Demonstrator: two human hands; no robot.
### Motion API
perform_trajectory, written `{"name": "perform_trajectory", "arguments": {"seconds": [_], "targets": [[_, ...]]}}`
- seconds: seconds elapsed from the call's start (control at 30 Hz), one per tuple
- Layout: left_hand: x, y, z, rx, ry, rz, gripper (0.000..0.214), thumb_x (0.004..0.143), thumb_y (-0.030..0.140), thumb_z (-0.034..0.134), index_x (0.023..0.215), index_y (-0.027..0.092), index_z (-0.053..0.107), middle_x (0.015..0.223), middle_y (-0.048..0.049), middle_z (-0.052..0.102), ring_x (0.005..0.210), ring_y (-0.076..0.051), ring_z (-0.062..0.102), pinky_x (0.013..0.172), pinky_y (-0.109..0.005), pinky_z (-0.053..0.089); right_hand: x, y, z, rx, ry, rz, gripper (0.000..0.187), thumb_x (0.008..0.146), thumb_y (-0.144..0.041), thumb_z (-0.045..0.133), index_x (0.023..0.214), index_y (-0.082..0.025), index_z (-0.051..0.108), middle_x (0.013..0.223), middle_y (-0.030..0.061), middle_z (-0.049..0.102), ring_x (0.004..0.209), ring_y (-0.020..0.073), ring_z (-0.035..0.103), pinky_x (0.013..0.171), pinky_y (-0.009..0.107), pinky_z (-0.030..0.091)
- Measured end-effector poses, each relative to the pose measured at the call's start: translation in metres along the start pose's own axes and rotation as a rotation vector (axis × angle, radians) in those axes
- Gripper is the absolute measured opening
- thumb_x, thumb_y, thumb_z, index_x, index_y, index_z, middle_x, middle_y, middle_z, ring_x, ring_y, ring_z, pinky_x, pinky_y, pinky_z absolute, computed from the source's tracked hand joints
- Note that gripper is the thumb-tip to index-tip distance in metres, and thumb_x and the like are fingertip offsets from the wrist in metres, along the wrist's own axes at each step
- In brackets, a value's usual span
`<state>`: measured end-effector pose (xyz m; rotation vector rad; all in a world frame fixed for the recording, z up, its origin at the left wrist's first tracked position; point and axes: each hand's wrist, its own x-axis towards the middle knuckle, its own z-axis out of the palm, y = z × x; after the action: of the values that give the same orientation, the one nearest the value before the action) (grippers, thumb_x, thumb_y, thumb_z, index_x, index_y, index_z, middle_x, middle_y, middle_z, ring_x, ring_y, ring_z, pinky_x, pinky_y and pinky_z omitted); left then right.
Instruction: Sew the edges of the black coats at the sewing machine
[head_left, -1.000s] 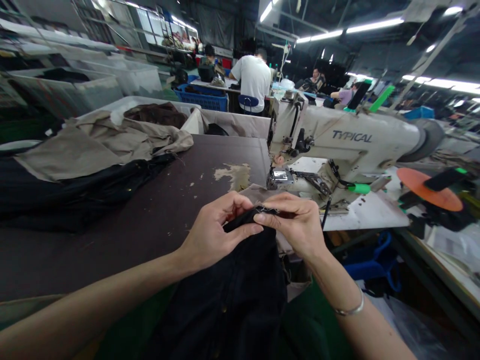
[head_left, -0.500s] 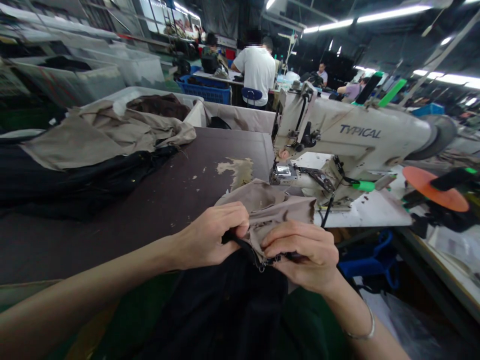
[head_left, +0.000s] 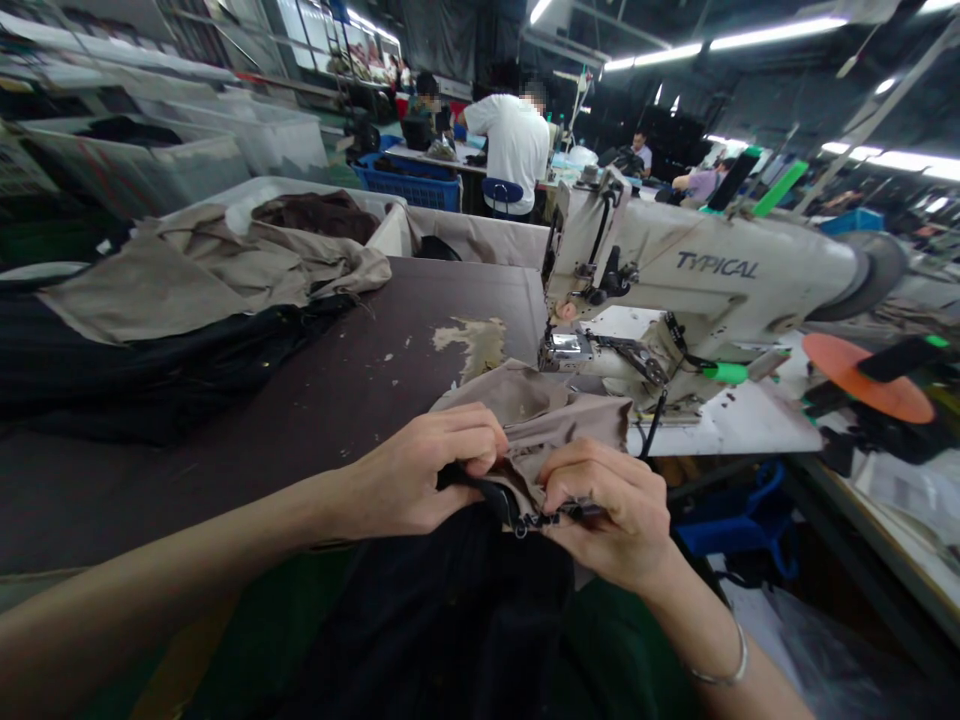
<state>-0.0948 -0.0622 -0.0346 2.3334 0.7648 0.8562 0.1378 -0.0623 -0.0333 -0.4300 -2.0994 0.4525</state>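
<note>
A garment [head_left: 465, 610] of dark fabric with beige lining [head_left: 577, 415] hangs over the table's front edge toward my lap. My left hand [head_left: 442, 465] is closed on its dark edge, thumb below and fingers curled on top. Close by on the right, my right hand [head_left: 611, 505] pinches the beige lining and the dark seam. Between the hands runs a black edge with loose threads and a small ring-like loop [head_left: 521, 531]. The fingertips are partly hidden in the folds. Just beyond stands a sewing machine [head_left: 720, 255], its needle area apart from the cloth.
More dark garments with beige lining [head_left: 187, 280] lie on the brown table [head_left: 360, 400] at left. Behind it are bins [head_left: 390, 232] holding cloth. An orange disc [head_left: 866, 378] and thread cones stand at right. Other people sit working farther back, one in a white shirt [head_left: 510, 140].
My fingers have shifted slightly on the fabric; the right hand's fingers are more bent. The dark edge between the hands is turned up and shows more. The garment stays in place.
</note>
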Motion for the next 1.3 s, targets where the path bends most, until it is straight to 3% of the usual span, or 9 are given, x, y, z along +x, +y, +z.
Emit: {"name": "perform_trajectory", "arguments": {"seconds": [0.13,0.27,0.33,0.47,0.7,0.97,1.17,1.23,1.3], "targets": [[-0.001,0.000,-0.003,-0.026,0.004,0.043,0.025,0.079,-0.002,0.054,0.076,0.018,0.039,0.092,-0.0037,0.057,0.090,-0.016,0.054,0.079,-0.027,0.043,0.000,0.002,0.000,0.023,0.008,0.008,0.013,0.080,-0.008,0.068,0.084,-0.017,0.059,0.082,0.0035,0.066,0.078,0.0104,0.064,0.071,0.020,0.050],[0.003,0.009,-0.015,-0.062,-0.108,-0.049,0.016,0.084,0.008,0.062,0.094,0.017,0.053,0.093,-0.0035,0.060,0.085,-0.015,0.056,0.077,-0.026,0.045,0.001,0.006,0.000,0.078,-0.012,0.009,0.014,0.080,-0.010,0.071,0.086,-0.016,0.060,0.087,0.0044,0.066,0.082,0.0101,0.065,0.074,0.019,0.050],[0.007,0.013,-0.020,-0.021,-0.131,0.000,0.015,0.085,0.003,0.058,0.088,0.017,0.054,0.092,-0.0033,0.059,0.089,-0.015,0.055,0.081,-0.027,0.044,0.001,0.007,0.001,0.092,-0.013,0.002,0.015,0.079,-0.009,0.071,0.085,-0.015,0.060,0.089,0.0047,0.067,0.083,0.0102,0.065,0.076,0.019,0.051],[0.007,0.015,-0.019,0.038,-0.106,0.068,0.021,0.083,-0.005,0.051,0.081,0.016,0.049,0.095,-0.0030,0.057,0.091,-0.014,0.055,0.083,-0.025,0.042,0.000,0.010,0.002,0.100,-0.006,0.020,0.019,0.077,-0.009,0.075,0.086,-0.015,0.060,0.091,0.0043,0.067,0.084,0.0104,0.065,0.076,0.020,0.050],[0.001,0.012,-0.012,0.048,-0.066,-0.059,0.021,0.084,0.003,0.057,0.098,0.018,0.053,0.082,0.0021,0.054,0.075,-0.010,0.052,0.070,-0.021,0.040,0.001,0.010,0.001,0.076,0.017,0.020,0.025,0.071,-0.007,0.079,0.085,-0.015,0.061,0.087,0.0028,0.066,0.080,0.0098,0.063,0.073,0.020,0.049],[-0.001,0.009,-0.007,0.064,0.054,0.041,0.019,0.084,-0.002,0.053,0.081,0.016,0.053,0.089,-0.0010,0.055,0.080,-0.009,0.053,0.073,-0.021,0.042,0.002,0.011,0.003,0.161,-0.012,0.086,0.020,0.077,-0.011,0.076,0.084,-0.017,0.059,0.095,0.0031,0.072,0.090,0.0116,0.071,0.081,0.019,0.056],[-0.004,0.003,0.000,-0.043,0.099,-0.060,0.017,0.086,0.003,0.056,0.081,0.017,0.047,0.091,-0.0013,0.055,0.084,-0.012,0.054,0.077,-0.024,0.044,0.006,0.009,0.006,0.081,0.087,0.158,0.022,0.071,-0.007,0.079,0.081,-0.017,0.062,0.086,-0.0005,0.075,0.070,0.0077,0.070,0.063,0.013,0.051],[-0.002,0.005,-0.001,-0.080,0.066,-0.156,0.016,0.087,0.013,0.063,0.092,0.018,0.049,0.090,-0.0004,0.054,0.081,-0.012,0.054,0.073,-0.024,0.044,0.011,0.008,0.007,0.033,0.129,0.174,0.024,0.067,-0.006,0.081,0.077,-0.017,0.062,0.077,-0.0033,0.073,0.057,0.0041,0.063,0.053,0.012,0.045],[0.002,0.007,-0.003,-0.085,0.034,-0.221,0.033,0.085,0.025,0.070,0.111,0.020,0.050,0.091,0.0003,0.055,0.079,-0.012,0.054,0.070,-0.024,0.044,0.015,0.006,0.008,0.002,0.131,0.177,0.023,0.066,-0.007,0.081,0.075,-0.016,0.063,0.072,-0.0043,0.071,0.053,0.0034,0.059,0.051,0.013,0.041]]}}
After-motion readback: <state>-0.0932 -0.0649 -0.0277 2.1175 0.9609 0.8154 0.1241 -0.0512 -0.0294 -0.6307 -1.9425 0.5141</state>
